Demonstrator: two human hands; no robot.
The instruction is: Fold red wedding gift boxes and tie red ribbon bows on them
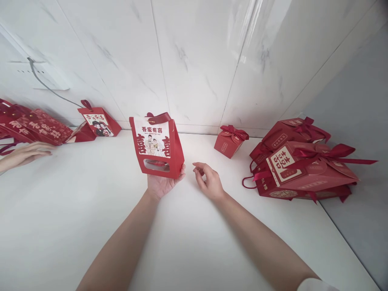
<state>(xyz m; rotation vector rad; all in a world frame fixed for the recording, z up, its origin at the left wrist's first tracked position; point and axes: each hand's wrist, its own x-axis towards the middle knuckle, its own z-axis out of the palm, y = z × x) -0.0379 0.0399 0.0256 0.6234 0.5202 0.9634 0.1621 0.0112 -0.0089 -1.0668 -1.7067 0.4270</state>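
Observation:
A red wedding favor box (176, 151) with a ribbon on top rests on my left hand (160, 186). That hand supports it from below, its fingertips curling round the lower right corner. On the box's front are white printed panels, a cartoon couple and a small window cut-out. My right hand (209, 182) is just right of the box, apart from it. Its fingers are loosely bent, with a gap at the thumb and nothing visible between them. Behind it stands a small red box (227, 143) with a bow.
Larger red gift boxes (315, 178) with ribbons are piled at the right. Along the wall at left stand a red box (101, 121) and several red bags (45, 125). Another person's hand (26, 155) reaches in there. A cable (51, 87) hangs from the wall socket.

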